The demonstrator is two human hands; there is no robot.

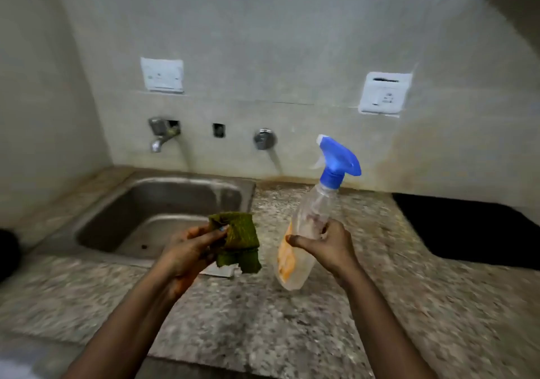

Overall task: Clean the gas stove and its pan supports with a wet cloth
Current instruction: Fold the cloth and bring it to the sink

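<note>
Left hand: your left hand (191, 247) pinches a folded green cloth (238, 240), held above the sink's (96, 226) right rim.
Right hand: your right hand (327, 247) grips a clear spray bottle (306, 226), tilted, blue trigger head up, over the countertop (263, 320).
Stove: the black slab (473, 232) at the counter's right edge is probably the gas stove; blur hides detail.
</note>
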